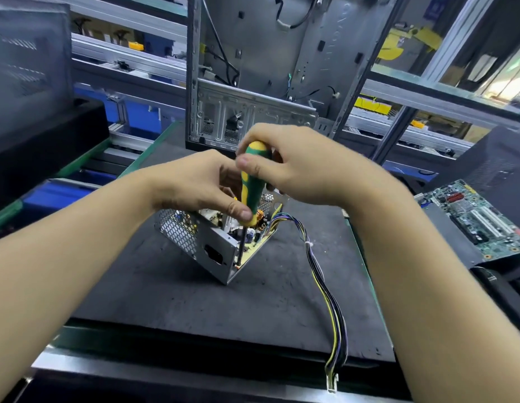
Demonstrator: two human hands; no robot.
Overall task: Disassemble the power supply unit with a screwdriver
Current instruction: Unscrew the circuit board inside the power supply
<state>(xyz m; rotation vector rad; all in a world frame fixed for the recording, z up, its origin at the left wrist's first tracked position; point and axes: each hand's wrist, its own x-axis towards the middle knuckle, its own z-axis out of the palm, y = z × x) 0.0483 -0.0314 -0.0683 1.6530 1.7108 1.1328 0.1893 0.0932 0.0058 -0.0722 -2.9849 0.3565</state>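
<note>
The power supply [206, 251] sits open near the middle of the dark mat [171, 292], one corner pointing at you toward 6 o'clock. Its wire bundle [322, 274] trails off toward 5 o'clock.

Both of your hands are on the screwdriver [251, 184]. Your right hand [305, 167] is wrapped round the top of the green-and-yellow handle, thumb across the front. Your left hand [200, 181] pinches the handle's lower end, just above the metal shaft.

The relation that matters is the tool's long axis. It runs nearly straight from 12 down to 6 o'clock, leaning slightly left at the bottom. The tip meets the near corner of the board inside the box, directly below both hands. Whether it is seated in a screw head is too small to tell.

Turning likely falls to your right hand, with the left steadying the shaft in line. If the handle tips off that line, the tip may slip onto the board.
</note>
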